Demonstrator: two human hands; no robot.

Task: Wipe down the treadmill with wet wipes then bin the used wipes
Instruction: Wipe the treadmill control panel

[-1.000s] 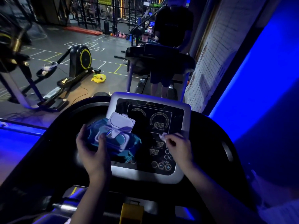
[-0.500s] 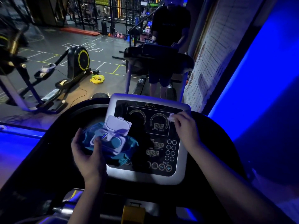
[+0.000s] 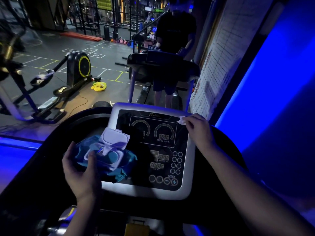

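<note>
white wipe [image 3: 182,120] in pinch of right hand [image 3: 198,132] on console [image 3: 189,169]; left hand [image 3: 80,171] around pack [image 3: 105,150]

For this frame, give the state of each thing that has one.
left hand: grips the wipes pack
wipes pack: flip lid open
right hand: pinches the wipe
wipe: crumpled, at top right corner of the console
console: readouts dim

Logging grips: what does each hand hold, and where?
Left hand holds the wipes pack by its left end; right hand pinches a wipe by its right edge.
</note>
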